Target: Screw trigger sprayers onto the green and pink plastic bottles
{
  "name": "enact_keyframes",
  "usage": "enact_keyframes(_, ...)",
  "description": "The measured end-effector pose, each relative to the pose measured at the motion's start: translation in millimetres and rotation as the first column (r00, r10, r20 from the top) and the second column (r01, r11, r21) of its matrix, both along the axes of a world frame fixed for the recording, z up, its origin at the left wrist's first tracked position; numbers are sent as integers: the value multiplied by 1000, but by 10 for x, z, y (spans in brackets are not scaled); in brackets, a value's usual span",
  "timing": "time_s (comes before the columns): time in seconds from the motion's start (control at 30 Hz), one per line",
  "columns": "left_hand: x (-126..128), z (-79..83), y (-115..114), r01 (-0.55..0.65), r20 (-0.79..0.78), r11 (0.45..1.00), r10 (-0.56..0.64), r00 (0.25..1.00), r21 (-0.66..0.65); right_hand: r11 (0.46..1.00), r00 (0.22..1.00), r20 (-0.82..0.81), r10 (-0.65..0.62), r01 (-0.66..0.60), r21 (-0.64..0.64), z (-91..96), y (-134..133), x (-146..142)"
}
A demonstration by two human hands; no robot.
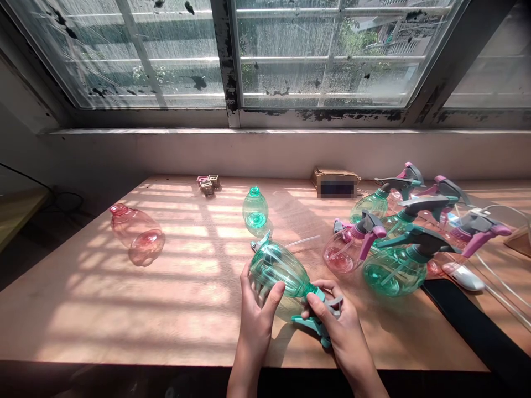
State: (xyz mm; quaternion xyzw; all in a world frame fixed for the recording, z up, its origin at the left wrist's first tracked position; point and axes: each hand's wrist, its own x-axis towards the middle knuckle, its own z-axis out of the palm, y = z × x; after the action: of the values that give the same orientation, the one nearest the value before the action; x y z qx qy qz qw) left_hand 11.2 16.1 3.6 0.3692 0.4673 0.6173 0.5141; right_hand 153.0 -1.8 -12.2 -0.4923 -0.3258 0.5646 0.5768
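My left hand (256,315) wraps round the body of a green see-through spray bottle (279,269) held tilted just above the wooden table (124,309). My right hand (337,326) is closed on the bottle's teal and grey trigger head (319,315) at its neck. A second green bottle body without a head (255,209) lies farther back at the middle. A pink bottle body without a head (136,232) lies on its side at the left.
Several finished green and pink spray bottles (394,243) are grouped at the right. A cardboard box (336,181) and small square parts (208,184) sit near the wall under the window. A white mouse (462,275), cables and a black strap (477,326) lie at the right.
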Motion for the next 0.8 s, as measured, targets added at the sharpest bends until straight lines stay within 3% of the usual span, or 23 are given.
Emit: enact_keyframes(0.8, -5, -12, 10, 11, -12, 1000, -11, 1000, -1, 1000, 1000, 18, -8, 8, -4, 16, -7, 1)
